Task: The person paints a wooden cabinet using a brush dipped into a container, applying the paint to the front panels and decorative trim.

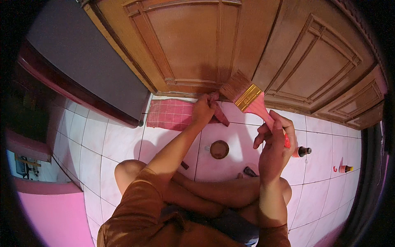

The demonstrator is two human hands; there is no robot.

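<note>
My right hand [276, 142] is closed around the pink handle of a wide paintbrush [257, 101]. The brush is raised, its gold metal band and brown bristles tilted up and left in front of the wooden door panels [189, 39]. At the foot of the panels, my left hand [204, 109] is closed with its fingertips pinching part of a red checked cloth [166, 113]. Most of that cloth lies spread on the tiles left of the hand, and a darker bunched end hangs to its right. Between my arms stands a small cup [219, 149] of brown liquid.
Right of my right hand lie a dark-capped bottle [303, 152] and a small yellow-capped bottle [345, 168]. Near my crossed legs are a dark object [249, 171] and a short brown stick [184, 165]. A grey panel [90, 53] stands at the left, above white floor tiles [123, 140].
</note>
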